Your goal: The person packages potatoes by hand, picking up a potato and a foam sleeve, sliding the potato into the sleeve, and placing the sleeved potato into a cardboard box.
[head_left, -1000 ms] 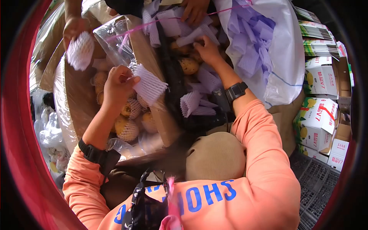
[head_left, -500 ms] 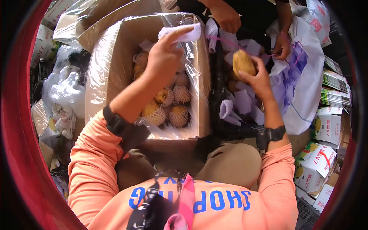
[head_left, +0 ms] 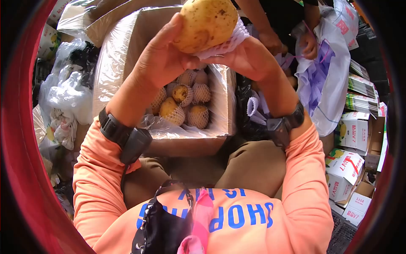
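Note:
A yellow fruit (head_left: 206, 25) with brown specks is raised above the carton, at the top middle of the head view. My left hand (head_left: 163, 59) grips its left side, thumb up along the skin. Around the fruit's lower right side sits a white foam net sleeve (head_left: 228, 44), partly covering it. My right hand (head_left: 250, 58) holds the sleeve from below and the right; some of its fingers are hidden behind the net. Beneath my hands, the plastic-lined carton (head_left: 186, 146) contains several netted fruits (head_left: 198, 116).
At the right, another person's hands (head_left: 308, 45) hold a pink strip near a white sack (head_left: 327, 114) of purple sheets. Loose foam sleeves (head_left: 253, 106) lie beside the carton. Printed boxes (head_left: 344, 173) line the right side; plastic bags (head_left: 69, 101) lie left.
My right hand has brought the fruit leftward and up to my left hand. The foam sleeve, earlier flat in my left hand, is now partly around the fruit.

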Tool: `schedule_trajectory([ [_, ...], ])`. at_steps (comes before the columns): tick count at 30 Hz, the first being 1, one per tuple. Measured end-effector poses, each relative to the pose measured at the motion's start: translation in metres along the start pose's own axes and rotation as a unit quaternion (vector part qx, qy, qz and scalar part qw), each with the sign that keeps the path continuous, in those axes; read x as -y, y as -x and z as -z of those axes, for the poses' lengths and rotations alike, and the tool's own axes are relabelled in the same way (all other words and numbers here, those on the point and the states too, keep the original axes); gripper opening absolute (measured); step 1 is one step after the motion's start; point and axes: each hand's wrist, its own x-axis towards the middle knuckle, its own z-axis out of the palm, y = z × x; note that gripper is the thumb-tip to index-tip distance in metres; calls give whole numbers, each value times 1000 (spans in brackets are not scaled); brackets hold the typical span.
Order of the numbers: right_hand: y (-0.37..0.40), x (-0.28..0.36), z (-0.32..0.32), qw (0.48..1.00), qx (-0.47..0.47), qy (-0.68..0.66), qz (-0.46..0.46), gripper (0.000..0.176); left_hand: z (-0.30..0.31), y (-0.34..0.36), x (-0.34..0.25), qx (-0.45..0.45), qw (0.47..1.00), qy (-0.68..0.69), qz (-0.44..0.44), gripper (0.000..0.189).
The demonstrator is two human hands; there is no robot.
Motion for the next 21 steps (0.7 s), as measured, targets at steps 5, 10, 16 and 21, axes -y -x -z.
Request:
schedule_trajectory([
  [5,-10,8,-23,994,-10,-41,102,42,19,8,-8,20,1000,2,-13,57],
  [10,-7,-8,-26,660,-245,637,314,28,9,-11,4,-238,845,-478,-27,75],
  [16,48,-8,19,774,-17,630,58,25,93,-3,54,-376,688,-620,18,47],
  [21,129,25,125,775,-444,450,-20,18,168,33,114,-315,605,-700,211,66],
])
